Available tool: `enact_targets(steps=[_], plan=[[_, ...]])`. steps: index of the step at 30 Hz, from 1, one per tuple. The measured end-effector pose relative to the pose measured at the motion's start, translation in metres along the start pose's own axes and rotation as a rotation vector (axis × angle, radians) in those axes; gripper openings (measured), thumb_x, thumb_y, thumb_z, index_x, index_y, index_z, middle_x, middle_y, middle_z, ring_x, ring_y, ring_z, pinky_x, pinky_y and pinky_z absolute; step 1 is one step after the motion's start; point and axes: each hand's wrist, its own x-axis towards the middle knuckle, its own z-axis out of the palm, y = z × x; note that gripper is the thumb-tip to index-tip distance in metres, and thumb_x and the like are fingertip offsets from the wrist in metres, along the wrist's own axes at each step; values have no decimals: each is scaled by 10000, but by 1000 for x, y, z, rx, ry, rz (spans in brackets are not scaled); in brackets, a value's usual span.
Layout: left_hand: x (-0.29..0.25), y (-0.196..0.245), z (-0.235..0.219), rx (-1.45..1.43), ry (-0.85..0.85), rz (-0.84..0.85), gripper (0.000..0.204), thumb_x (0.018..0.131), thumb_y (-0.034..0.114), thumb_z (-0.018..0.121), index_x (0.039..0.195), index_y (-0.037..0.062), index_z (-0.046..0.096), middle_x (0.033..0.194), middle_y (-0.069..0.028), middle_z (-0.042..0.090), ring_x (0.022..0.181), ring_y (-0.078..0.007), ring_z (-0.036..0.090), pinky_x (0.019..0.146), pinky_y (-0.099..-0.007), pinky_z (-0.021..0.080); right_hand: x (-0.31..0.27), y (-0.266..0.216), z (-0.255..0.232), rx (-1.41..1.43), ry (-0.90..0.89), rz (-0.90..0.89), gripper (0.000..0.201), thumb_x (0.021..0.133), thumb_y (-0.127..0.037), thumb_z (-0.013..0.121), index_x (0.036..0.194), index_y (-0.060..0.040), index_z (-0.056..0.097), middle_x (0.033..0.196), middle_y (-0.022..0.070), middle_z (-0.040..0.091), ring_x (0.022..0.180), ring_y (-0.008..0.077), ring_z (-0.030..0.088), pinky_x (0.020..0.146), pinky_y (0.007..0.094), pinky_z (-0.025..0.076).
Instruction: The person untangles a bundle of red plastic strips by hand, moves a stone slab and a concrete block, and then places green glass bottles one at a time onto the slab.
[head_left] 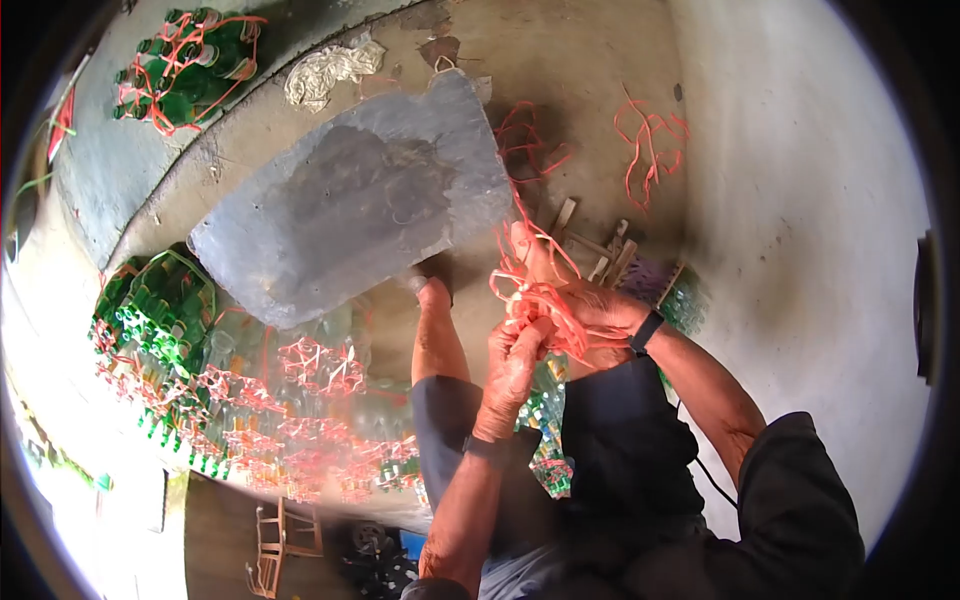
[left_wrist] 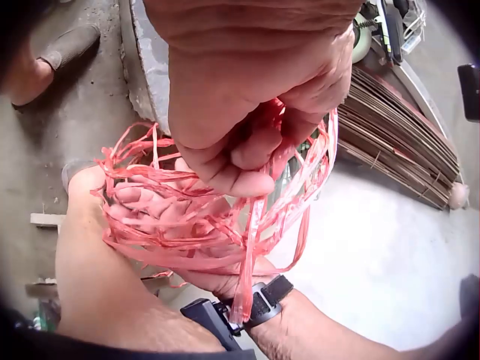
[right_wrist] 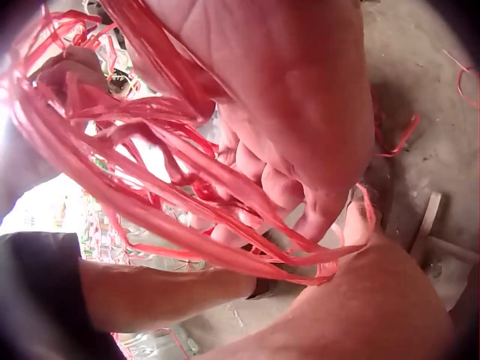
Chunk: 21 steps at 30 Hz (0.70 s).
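- Between both hands, above the lap, the red plastic twine bundle [head_left: 535, 300] hangs tangled, its strands running from fingers down toward the wrists.
- Left hand [head_left: 515, 350] sits just below, fingers [left_wrist: 240, 161] curled, pinching several strands.
- Right hand [head_left: 590, 315] lies beside it, fingers hooked through the loops.

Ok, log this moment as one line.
left hand: grips tangled red plastic strapping | right hand: holds same bundle | grey flat stone slab: on floor ahead
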Motion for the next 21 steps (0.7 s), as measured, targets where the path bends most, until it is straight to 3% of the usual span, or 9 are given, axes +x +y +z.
enact_targets(steps=[2, 4, 9, 14, 16, 17, 18, 20, 21], plan=[[-15, 6, 0, -55, 75, 11, 142, 962, 74, 554, 841, 68, 628, 723, 36, 559, 613, -48, 448, 571, -236, 386, -8, 18, 0, -81, 5, -47, 267, 1003, -321, 575, 1013, -62, 638, 814, 0, 633, 820, 84, 582, 759, 280, 475], [-26, 10, -11, -95, 57, 22, 155, 972, 66, 530, 860, 57, 638, 750, 15, 585, 658, -73, 535, 635, -243, 460, -28, -13, 21, -391, 154, 149, 409, 999, -390, 551, 1307, -122, 584, 927, 109, 660, 845, 154, 612, 768, 347, 499], [-55, 22, -29, 12, 8, 17, 158, 979, 79, 526, 976, -5, 659, 835, -69, 672, 788, -182, 664, 715, -330, 547, -82, 20, 38, -590, 175, -47, 428, 976, -371, 494, 1297, -101, 576, 922, 203, 688, 885, 325, 691, 796, 415, 509], [-88, 24, -41, 386, 28, 199, 132, 900, -91, 546, 964, -36, 648, 818, -61, 660, 763, -157, 659, 715, -308, 574, -115, 13, 76, -612, 444, -398, 227, 966, -198, 461, 1011, -143, 676, 761, 122, 684, 838, 267, 680, 724, 395, 529], [-98, 24, -52, 890, 173, 407, 164, 847, -136, 588, 936, -11, 647, 810, -48, 635, 747, -134, 635, 687, -284, 550, -104, 23, 63, -1166, 216, -257, 287, 959, -158, 460, 1142, -160, 680, 1088, 142, 692, 958, 260, 678, 744, 395, 544], [-108, 38, -50, 1550, 125, 705, 152, 819, -127, 637, 888, 8, 634, 803, -31, 602, 754, -117, 605, 664, -271, 522, -100, 23, 61, -1170, 119, -122, 342, 924, -147, 522, 1236, -137, 663, 1486, 190, 443, 1067, 250, 664, 821, 375, 546], [-107, 41, -56, 1558, 113, 700, 152, 819, -127, 637, 888, 8, 634, 803, -31, 602, 754, -117, 605, 664, -271, 522, -103, 17, 67, -1157, 125, -121, 342, 924, -147, 522, 1236, -137, 663, 1486, 190, 443, 1067, 250, 664, 821, 375, 546], [-105, 39, -70, 552, 129, 164, 148, 809, -96, 656, 880, 26, 615, 814, -19, 582, 782, -114, 583, 672, -285, 505, -114, 12, 82, -372, 427, -459, 822, 900, -164, 604, 1591, -192, 159, 1539, 236, 371, 1160, 289, 643, 895, 389, 554], [-107, 40, -69, 635, 120, 168, 204, 797, -86, 671, 963, 24, 627, 863, -36, 606, 813, -121, 588, 705, -298, 509, -112, 21, 87, -343, 437, -451, 822, 900, -164, 604, 1591, -192, 159, 1539, 236, 371, 1160, 289, 643, 895, 389, 554]])
